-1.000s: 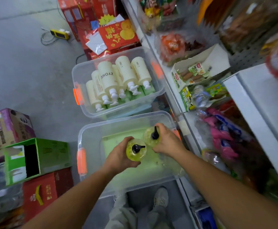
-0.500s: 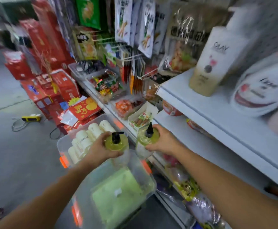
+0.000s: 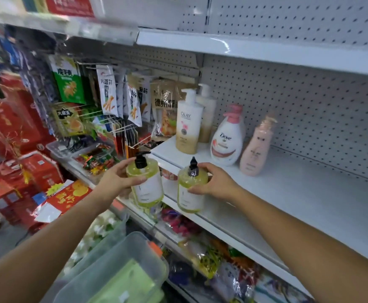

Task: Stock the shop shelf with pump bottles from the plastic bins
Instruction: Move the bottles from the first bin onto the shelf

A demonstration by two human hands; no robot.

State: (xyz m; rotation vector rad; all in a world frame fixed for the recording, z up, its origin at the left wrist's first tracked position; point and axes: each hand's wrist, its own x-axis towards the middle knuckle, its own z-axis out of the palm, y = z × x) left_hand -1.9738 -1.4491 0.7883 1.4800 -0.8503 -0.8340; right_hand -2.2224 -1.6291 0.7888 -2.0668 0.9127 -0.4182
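My left hand grips a yellow-green pump bottle with a black pump, held in the air just left of the white shelf. My right hand grips a second yellow-green pump bottle at the shelf's front edge; whether its base touches the shelf I cannot tell. The clear plastic bin lies below, at the bottom left.
On the shelf's far left stand two Olay pump bottles, a Dove bottle and a pink bottle. Snack packets hang to the left. Red boxes stand on the floor. Packaged goods fill the lower shelf.
Both hands lifted the two bottles out of the bin and up to the shelf. The view swung up from the floor bins to the shelf.
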